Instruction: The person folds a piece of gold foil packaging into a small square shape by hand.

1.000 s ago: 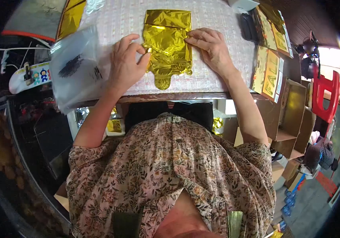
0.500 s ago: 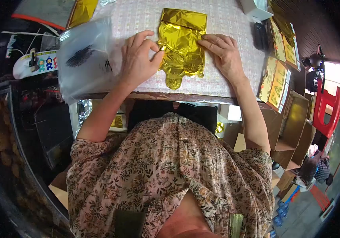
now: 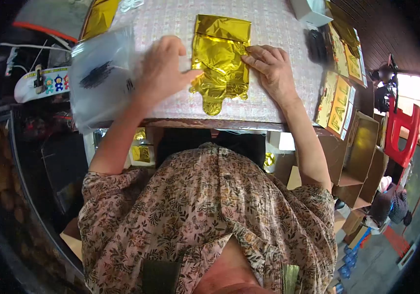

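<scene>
A flat gold foil balloon (image 3: 221, 61) lies on the cloth-covered table in front of me, its top folded over in a band and a rounded tab sticking out at the bottom. My left hand (image 3: 163, 71) is left of the foil, blurred by motion, with its thumb held away from the fingers and pointing at the foil's left edge. On the opposite side, the thumb and fingertips of my right hand (image 3: 272, 68) pinch and press the foil's right edge; the other fingers are loosely curled.
Clear plastic bags (image 3: 103, 73) lie at the table's left edge. Gold foil (image 3: 101, 17) sits at the far left corner. On the right are a white box (image 3: 312, 11), a black object (image 3: 318, 46) and printed packets (image 3: 337, 103). Cardboard boxes (image 3: 358, 147) and a red stool (image 3: 403, 130) stand beyond.
My left hand has come off the foil's left edge and opened, moving slightly left. My right hand stays at the right edge. The whole view has shifted slightly.
</scene>
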A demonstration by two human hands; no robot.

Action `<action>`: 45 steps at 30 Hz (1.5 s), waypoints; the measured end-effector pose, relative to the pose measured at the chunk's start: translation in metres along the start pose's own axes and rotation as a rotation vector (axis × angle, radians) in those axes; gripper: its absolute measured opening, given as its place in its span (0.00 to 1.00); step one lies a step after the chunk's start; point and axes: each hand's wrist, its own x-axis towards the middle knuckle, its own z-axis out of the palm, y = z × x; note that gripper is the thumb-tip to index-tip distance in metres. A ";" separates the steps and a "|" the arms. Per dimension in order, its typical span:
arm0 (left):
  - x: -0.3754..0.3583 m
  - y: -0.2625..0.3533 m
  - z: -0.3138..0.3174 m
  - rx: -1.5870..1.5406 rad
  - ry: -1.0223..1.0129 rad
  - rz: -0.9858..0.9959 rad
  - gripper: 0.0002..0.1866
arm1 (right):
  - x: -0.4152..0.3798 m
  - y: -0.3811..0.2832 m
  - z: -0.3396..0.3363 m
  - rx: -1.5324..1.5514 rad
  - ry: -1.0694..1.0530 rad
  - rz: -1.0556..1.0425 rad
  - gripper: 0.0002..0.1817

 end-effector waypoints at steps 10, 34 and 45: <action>0.110 -0.001 0.050 0.294 -0.249 0.641 0.30 | 0.000 -0.001 0.001 0.010 0.003 0.006 0.19; 0.111 -0.015 0.081 0.196 -0.206 0.639 0.30 | 0.001 -0.002 -0.002 0.051 0.021 -0.021 0.14; 0.044 -0.043 -0.020 -0.022 -0.313 0.661 0.27 | 0.002 -0.001 -0.002 0.072 0.007 -0.039 0.16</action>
